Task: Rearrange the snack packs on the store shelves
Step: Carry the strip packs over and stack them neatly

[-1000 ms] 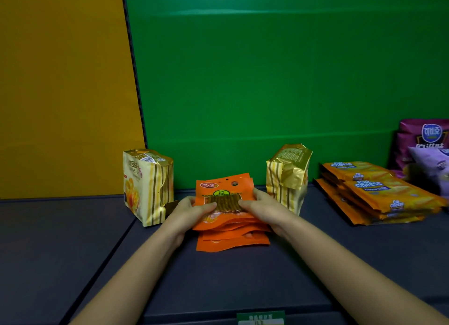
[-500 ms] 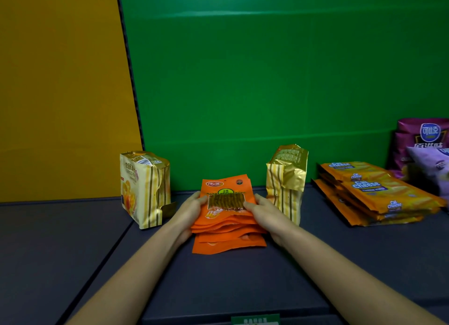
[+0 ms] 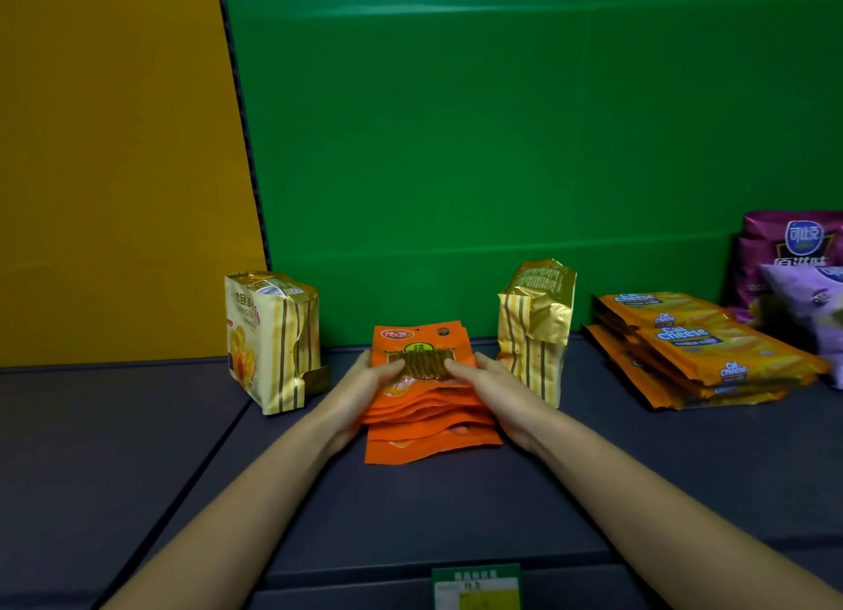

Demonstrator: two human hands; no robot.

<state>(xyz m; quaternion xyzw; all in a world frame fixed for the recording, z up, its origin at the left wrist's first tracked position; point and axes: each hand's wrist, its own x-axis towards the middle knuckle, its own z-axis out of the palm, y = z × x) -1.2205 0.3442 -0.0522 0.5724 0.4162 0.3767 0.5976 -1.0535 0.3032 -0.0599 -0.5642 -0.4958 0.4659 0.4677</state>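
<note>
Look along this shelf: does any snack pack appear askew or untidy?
Yes. The orange pouches between both hands are fanned out, edges not aligned. The right gold pack has a crumpled, leaning top.

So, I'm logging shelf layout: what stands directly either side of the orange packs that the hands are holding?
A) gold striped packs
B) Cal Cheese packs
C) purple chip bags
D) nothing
A: a gold striped pack stands upright left of the orange packs and another gold pack right.

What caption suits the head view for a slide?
Left hand and right hand grip a fanned stack of orange snack packs between two gold packs.
</note>
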